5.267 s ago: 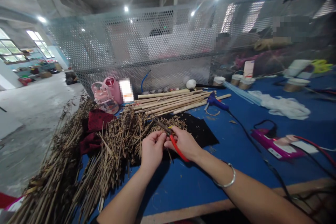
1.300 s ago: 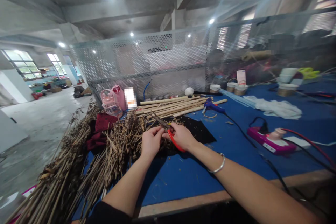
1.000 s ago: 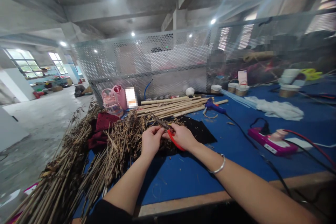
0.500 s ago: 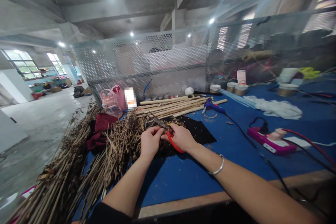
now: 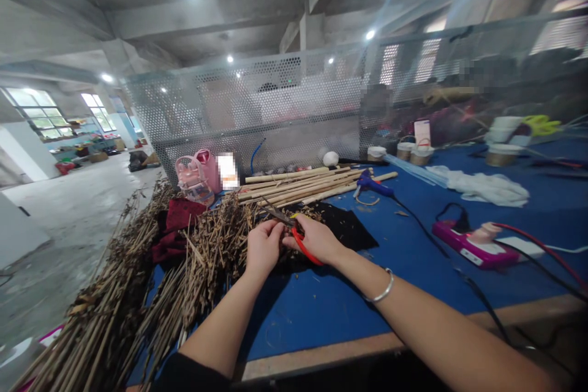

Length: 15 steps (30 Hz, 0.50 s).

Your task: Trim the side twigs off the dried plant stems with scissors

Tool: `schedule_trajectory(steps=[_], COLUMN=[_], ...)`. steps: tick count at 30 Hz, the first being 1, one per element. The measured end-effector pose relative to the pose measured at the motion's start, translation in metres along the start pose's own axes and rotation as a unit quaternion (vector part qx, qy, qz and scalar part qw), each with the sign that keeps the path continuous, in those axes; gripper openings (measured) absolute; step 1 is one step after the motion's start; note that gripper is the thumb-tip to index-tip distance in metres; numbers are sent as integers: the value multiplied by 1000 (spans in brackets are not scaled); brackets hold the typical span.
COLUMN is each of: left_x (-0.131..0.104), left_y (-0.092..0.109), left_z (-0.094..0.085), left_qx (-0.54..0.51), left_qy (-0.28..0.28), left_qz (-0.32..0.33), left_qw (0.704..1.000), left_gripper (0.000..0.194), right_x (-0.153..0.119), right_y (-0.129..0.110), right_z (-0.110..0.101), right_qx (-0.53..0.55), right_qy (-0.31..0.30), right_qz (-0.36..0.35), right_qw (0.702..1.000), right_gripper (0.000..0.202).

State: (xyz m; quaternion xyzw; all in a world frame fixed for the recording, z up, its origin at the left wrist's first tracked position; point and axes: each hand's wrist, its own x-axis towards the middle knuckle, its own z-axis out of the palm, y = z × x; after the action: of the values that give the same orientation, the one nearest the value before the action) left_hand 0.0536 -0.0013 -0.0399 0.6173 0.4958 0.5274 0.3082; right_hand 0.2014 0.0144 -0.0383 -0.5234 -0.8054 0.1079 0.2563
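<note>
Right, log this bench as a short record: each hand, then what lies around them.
Left hand: the left hand has its fingers pinched close by the scissors; anything between them is too small to tell
Right hand: the right hand holds red-handled scissors, blades pointing away
Left side: dried stems, dark red cloth
Under and right of hands: black cloth
Beyond hands: pale sticks, blue glue gun
Far right: magenta power strip, plugs in it
Surface: blue tabletop
</note>
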Motion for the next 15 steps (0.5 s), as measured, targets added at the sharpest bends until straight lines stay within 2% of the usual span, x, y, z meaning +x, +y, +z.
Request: schedule_trajectory(steps=[7, 15], left_x=[-3, -1], left_y=[3, 4], left_z=[4, 2], left_qx=[-93, -103], left_qy=[-34, -4], left_qz=[-45, -86], left_qw=[994, 991], left_gripper=[31, 31], right_x=[0, 4], right_y=[0, 3], right_z=[3, 1], right_qx=[24, -7], right_qy=[13, 2], right_qz=[10, 14], right_qw=[1000, 1000], right_gripper=[34, 36])
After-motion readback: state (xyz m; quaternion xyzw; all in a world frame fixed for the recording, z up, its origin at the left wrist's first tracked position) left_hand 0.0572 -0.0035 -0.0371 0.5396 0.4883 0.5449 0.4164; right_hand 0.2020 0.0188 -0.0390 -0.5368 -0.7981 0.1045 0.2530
